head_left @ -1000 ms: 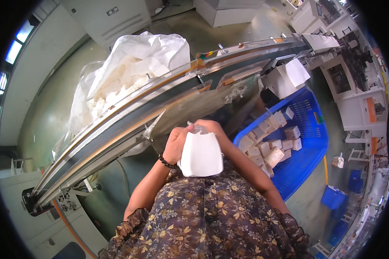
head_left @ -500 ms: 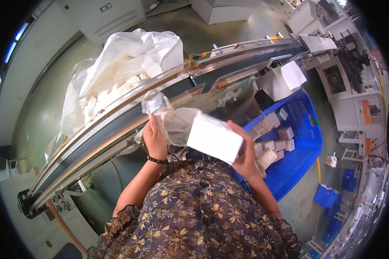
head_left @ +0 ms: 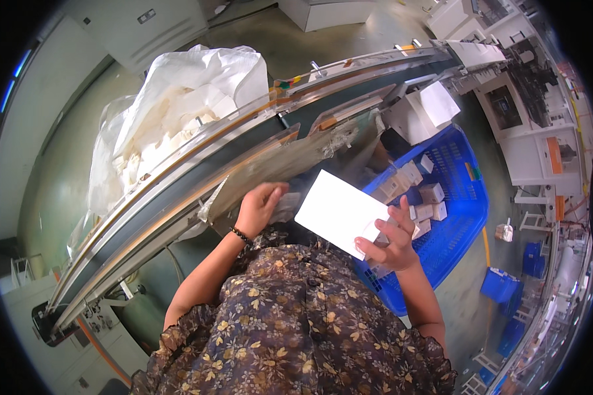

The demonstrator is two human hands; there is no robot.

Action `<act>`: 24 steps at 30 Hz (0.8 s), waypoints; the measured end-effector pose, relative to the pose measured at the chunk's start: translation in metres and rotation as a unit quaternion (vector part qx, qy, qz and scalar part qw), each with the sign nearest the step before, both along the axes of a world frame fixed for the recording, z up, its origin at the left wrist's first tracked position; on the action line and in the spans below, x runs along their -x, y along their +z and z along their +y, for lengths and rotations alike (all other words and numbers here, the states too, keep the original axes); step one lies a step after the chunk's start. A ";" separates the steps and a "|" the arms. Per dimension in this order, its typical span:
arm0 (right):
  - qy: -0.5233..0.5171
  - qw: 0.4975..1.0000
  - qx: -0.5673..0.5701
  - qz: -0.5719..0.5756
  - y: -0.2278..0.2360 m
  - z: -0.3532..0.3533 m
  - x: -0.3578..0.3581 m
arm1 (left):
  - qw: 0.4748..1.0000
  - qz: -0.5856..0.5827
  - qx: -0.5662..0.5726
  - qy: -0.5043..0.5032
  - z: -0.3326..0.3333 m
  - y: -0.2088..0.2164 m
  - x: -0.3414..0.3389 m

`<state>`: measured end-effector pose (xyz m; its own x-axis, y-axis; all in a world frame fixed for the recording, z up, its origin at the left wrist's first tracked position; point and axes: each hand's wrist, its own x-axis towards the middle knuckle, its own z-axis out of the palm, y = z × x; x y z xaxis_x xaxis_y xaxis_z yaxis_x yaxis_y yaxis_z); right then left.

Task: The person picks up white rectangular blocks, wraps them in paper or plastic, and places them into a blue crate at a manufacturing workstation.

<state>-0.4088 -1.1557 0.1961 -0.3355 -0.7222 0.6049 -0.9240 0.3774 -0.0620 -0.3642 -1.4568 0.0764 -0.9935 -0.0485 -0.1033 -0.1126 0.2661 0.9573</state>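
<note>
White box [head_left: 339, 210] is held up betw. the hands, gripped at its near right end by the R hand [head_left: 396, 243], fingers closed on it. L hand [head_left: 262, 205] is half-curled, apart from it; whether anything's pinched there can't be told. Small boxes [head_left: 431, 193] are piled in a blue crate [head_left: 464, 197] nearby. Beyond, a dark-belted conveyor [head_left: 254, 136] is flanked by a white sack [head_left: 237, 72] on greenish flr [head_left: 66, 151].

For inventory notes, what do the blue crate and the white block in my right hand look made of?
Blue crate: probably moulded plastic, slightly glossy, judging by its slotted walls. White block: perhaps paper or card, seemingly matte; flat-faced, texture washed out.
</note>
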 end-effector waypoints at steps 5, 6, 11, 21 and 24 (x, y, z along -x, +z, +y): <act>0.052 0.998 -0.007 -0.036 0.007 -0.007 0.009 | 0.940 0.203 -0.270 0.047 0.007 0.080 0.023; 0.073 0.989 0.007 -0.131 0.015 -0.013 0.013 | 0.943 0.233 -0.235 -0.021 0.003 0.092 0.025; -0.003 0.727 0.187 -0.661 0.011 -0.040 0.017 | 0.906 -0.085 -0.400 -0.110 -0.002 0.091 0.002; -0.065 0.537 0.142 -0.829 -0.027 -0.061 0.033 | 0.802 -0.229 -0.551 -0.030 -0.014 0.059 -0.023; -0.065 0.492 0.149 -0.855 -0.034 -0.063 0.034 | 0.823 -0.240 -0.514 -0.025 -0.016 0.058 -0.030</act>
